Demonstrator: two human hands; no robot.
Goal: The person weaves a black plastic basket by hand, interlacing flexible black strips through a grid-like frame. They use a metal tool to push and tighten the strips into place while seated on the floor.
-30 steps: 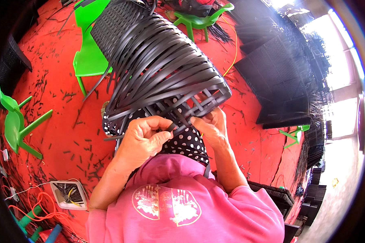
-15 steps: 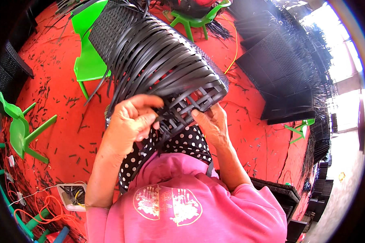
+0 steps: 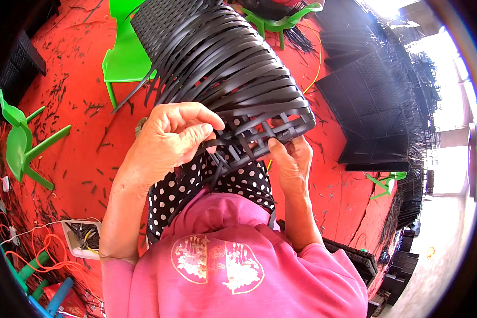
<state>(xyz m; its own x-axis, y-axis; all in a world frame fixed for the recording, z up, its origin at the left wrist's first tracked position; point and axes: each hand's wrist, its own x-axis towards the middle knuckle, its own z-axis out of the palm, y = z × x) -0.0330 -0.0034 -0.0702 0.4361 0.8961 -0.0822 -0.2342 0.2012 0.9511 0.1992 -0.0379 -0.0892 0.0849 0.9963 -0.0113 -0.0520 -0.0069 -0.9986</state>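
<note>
The left hand (image 3: 169, 139) rises from the lap to the weave's near corner, fingers now pinched on a black strip (image 3: 217, 142); the right hand (image 3: 291, 161) grips the frame (image 3: 281, 127) from below, fingers curled; the weaving advances there, above the red floor (image 3: 85, 127).

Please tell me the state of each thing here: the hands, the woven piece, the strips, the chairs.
left hand: closed, pinching a black strip
right hand: gripping the woven frame's lower edge
woven frame: tilted, resting on the lap, partly woven
strip ends: loose, hanging off the left side
green chair: upright on the red floor
small green chair: tipped on its side
</note>
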